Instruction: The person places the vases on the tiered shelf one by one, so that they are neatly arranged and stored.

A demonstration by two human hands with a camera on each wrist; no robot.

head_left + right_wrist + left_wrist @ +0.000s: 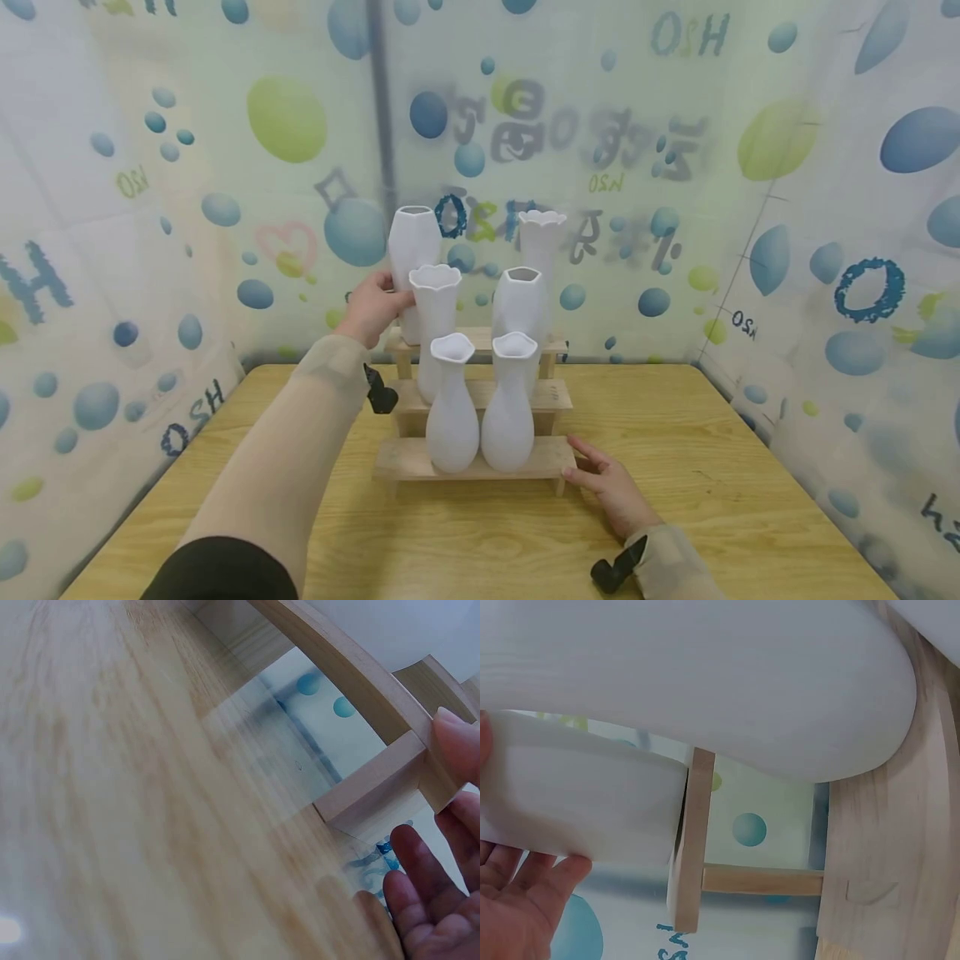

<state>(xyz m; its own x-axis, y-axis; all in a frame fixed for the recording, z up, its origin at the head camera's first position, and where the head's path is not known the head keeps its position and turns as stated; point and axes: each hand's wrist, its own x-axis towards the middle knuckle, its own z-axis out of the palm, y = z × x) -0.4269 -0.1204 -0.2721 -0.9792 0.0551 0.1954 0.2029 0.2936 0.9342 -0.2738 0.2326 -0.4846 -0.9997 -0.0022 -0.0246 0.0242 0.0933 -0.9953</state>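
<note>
My left hand (373, 307) grips a tall white faceted vase (414, 242) at the back left of a three-step wooden stand (553, 454). In the left wrist view this vase (592, 787) has its base right at the top step, with thumb and fingers on opposite sides. In front of it, on the middle step, stands a white vase with a scalloped rim (435, 287). My right hand (611, 492) holds the right end of the bottom step; in the right wrist view, thumb (459, 746) and forefinger pinch its corner while the other fingers stay off it.
Two bulbous white vases, a left one (452, 425) and a right one (508, 425), stand on the bottom step. Behind them on the right are a faceted vase (519, 304) and a scalloped vase (542, 237). The wooden table (300, 517) meets patterned curtains (288, 217).
</note>
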